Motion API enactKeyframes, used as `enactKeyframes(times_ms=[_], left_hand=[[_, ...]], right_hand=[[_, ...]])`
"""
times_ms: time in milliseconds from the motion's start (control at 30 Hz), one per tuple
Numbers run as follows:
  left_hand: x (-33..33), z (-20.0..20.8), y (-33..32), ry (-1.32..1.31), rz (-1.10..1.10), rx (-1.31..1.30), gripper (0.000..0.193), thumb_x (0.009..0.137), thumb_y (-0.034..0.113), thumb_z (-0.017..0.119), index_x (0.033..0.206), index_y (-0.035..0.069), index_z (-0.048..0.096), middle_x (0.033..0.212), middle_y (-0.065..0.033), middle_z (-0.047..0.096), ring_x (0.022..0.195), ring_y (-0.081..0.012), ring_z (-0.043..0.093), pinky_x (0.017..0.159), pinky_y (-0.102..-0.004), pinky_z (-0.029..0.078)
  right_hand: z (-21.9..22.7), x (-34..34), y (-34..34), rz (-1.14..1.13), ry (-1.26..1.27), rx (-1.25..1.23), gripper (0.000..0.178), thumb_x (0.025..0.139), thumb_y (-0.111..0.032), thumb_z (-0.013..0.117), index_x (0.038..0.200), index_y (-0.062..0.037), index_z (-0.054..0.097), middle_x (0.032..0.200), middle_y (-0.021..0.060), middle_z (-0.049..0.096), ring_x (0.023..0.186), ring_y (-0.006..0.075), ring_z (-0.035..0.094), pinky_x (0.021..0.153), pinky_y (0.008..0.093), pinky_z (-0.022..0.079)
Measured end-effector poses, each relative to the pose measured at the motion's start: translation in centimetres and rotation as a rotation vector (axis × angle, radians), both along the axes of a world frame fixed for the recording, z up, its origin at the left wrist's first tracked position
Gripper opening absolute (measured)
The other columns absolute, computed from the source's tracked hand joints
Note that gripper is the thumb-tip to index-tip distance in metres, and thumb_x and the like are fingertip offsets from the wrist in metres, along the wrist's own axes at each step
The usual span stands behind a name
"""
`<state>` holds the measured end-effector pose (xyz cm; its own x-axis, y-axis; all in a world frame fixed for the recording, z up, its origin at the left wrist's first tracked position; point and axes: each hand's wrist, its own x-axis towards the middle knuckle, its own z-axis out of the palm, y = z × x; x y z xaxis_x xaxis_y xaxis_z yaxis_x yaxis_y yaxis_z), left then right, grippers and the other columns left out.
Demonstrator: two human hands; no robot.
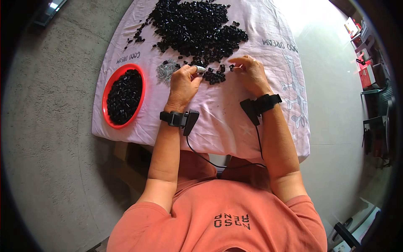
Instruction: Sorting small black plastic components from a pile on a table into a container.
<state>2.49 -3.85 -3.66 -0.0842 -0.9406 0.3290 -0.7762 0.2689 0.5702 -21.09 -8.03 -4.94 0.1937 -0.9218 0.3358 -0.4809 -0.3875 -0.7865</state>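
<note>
My left hand (183, 85) is closed over the near side of the table, thumb and fingers curled together. A pale grey wrap (200, 69) covers one fingertip; whatever the fingers hold is too small to make out. My right hand (250, 74) pinches a small black plastic piece (231, 67) at its fingertips. Between the hands lies a small cluster of black plastic pieces (214, 77). Left of my left hand sits a small heap of thin silvery metal pieces (166, 71). Beyond both hands spreads a large pile of black plastic pieces (195, 27).
A red bowl (144, 90) filled with black pieces stands at the left edge of the table. The table wears a creased pale pink cloth (210, 113). Black straps with small boxes circle both wrists, joined by a black cable (201, 157). Shelved items (367, 75) stand far right.
</note>
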Motion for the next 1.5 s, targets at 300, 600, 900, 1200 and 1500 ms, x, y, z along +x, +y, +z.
enactKeyframes(times_ms=[300, 600, 900, 1200, 1500], left_hand=[[-0.5, -0.4, 0.6, 0.223, 0.049, -0.020, 0.013, 0.083, 0.003, 0.071, 0.095, 0.001, 0.073, 0.084, -0.0109, 0.070, 0.072, -0.0208, 0.067, 0.067, -0.0324, 0.053], [-3.0, -0.1, 2.8, 0.741, 0.000, 0.082, 0.015, 0.091, -0.001, 0.066, 0.105, -0.001, 0.072, 0.091, -0.0028, 0.073, 0.080, -0.0072, 0.064, 0.072, -0.0232, 0.052], [-3.4, -0.1, 3.2, 0.883, -0.033, 0.114, 0.014, 0.090, -0.002, 0.067, 0.103, 0.001, 0.071, 0.091, -0.0021, 0.072, 0.082, -0.0067, 0.064, 0.075, -0.0230, 0.052], [1.4, -1.2, 2.6, 0.518, 0.265, -0.166, 0.012, 0.090, 0.000, 0.065, 0.100, 0.000, 0.072, 0.087, -0.0063, 0.074, 0.076, -0.0088, 0.066, 0.070, -0.0275, 0.053], [5.8, -1.8, 2.8, 0.068, 0.369, -0.073, 0.014, 0.083, 0.007, 0.070, 0.096, 0.001, 0.073, 0.082, -0.0119, 0.072, 0.069, -0.0138, 0.067, 0.064, -0.0306, 0.051]], right_hand=[[0.6, 0.4, -0.7, -0.040, -0.639, 0.167, 0.014, 0.093, -0.006, 0.064, 0.104, -0.0027, 0.073, 0.085, 0.0018, 0.069, 0.068, 0.0079, 0.061, 0.061, 0.0222, 0.048], [1.1, 2.5, 1.5, 0.472, -0.609, 0.597, 0.016, 0.097, -0.011, 0.065, 0.108, 0.0002, 0.069, 0.092, 0.0068, 0.073, 0.078, 0.0104, 0.069, 0.072, 0.0237, 0.057], [0.6, 2.7, 1.5, 0.502, -0.591, 0.654, 0.018, 0.097, -0.012, 0.066, 0.105, 0.0036, 0.068, 0.093, 0.0096, 0.073, 0.078, 0.0126, 0.070, 0.072, 0.0255, 0.058], [0.7, 2.5, 1.1, 0.348, -0.609, 0.656, 0.015, 0.096, -0.014, 0.067, 0.103, -0.0009, 0.068, 0.091, 0.0058, 0.070, 0.078, 0.0127, 0.069, 0.072, 0.0252, 0.056], [0.3, 2.4, 0.9, 0.311, -0.725, 0.657, 0.012, 0.092, -0.003, 0.065, 0.103, 0.0024, 0.066, 0.091, 0.0083, 0.070, 0.081, 0.0162, 0.071, 0.074, 0.0263, 0.059]])
